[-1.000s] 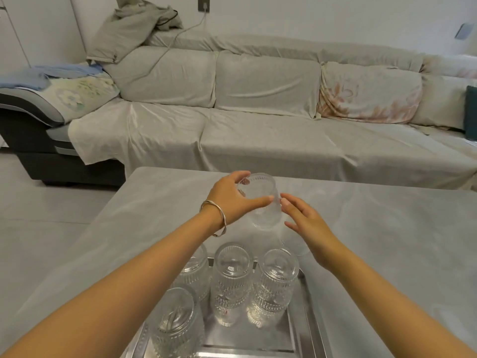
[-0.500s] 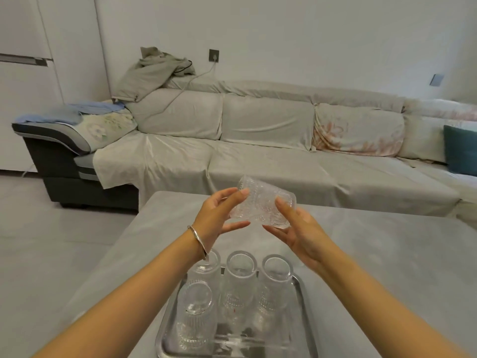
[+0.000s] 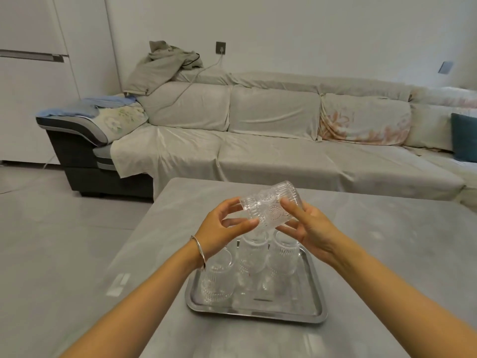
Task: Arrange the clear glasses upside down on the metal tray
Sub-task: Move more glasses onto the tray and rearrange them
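Note:
A clear patterned glass [image 3: 271,206] lies tilted on its side in the air above the far end of the metal tray [image 3: 313,285]. My left hand [image 3: 222,228] holds one end with its fingertips, and my right hand [image 3: 307,226] grips the other end. Several clear ribbed glasses stand upside down on the tray: one at the front left [image 3: 215,282], one in the back middle [image 3: 251,254], one at the back right [image 3: 284,257]. A further glass behind my left wrist is mostly hidden.
The tray rests on a grey table [image 3: 387,254], whose far edge lies just beyond my hands. Behind it runs a long sofa [image 3: 258,140] under a beige cover. Grey floor [image 3: 64,228] shows to the left.
The glass has been lifted off the table and taken in both hands, then turned further onto its side. The camera view has pulled back, so the tray appears smaller.

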The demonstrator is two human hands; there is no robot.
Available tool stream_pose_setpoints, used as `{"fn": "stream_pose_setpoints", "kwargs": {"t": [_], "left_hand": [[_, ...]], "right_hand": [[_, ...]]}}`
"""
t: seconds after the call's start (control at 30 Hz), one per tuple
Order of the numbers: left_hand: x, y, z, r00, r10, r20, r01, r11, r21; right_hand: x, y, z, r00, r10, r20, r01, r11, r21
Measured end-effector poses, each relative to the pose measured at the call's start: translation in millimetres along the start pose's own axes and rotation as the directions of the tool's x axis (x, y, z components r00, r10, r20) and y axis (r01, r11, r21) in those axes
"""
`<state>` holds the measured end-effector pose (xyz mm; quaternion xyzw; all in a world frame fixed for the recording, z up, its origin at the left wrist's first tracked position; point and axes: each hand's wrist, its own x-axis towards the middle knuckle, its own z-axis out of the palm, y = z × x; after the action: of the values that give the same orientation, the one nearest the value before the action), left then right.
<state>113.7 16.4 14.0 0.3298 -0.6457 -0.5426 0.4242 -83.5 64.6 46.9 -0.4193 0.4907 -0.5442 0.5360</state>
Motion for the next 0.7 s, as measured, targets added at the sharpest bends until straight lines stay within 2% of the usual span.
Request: {"fn": "stream_pose_setpoints", "kwargs": {"t": [0.17, 0.27, 0.4, 0.57, 0.7], "left_hand": [[-8.9, -16.7, -2.7, 0.999, -0.018, -0.047, 0.022, 0.996, 0.082], [-12.9, -39.0, -14.6, 0.997, -0.003, -0.071, 0.026, 0.945, 0.325], [-20.7, -67.0, -22.8, 1.0, -0.001, -0.009, 0.007, 0.798, 0.603], [-25.4, -85.0, -25.0, 0.998, -0.043, 0.045, -0.002, 0.702, 0.712], [-27.1, -88.2, -24.8, 0.999, 0.002, 0.052, -0.039, 0.691, 0.722]], "right_hand": [[-10.7, 11.6, -4.9, 0.991, -0.097, -0.089, 0.075, 0.971, -0.226], [-15.1, 21.9, -9.2, 0.985, -0.151, -0.087, 0.108, 0.921, -0.375], [-16.6, 40.7, -9.7, 0.988, -0.135, -0.072, 0.09, 0.891, -0.444], [-17.2, 67.2, -10.0, 0.988, -0.139, -0.063, 0.085, 0.843, -0.531], [-15.2, 87.0, -11.0, 0.988, -0.141, -0.057, 0.082, 0.814, -0.576]]}}
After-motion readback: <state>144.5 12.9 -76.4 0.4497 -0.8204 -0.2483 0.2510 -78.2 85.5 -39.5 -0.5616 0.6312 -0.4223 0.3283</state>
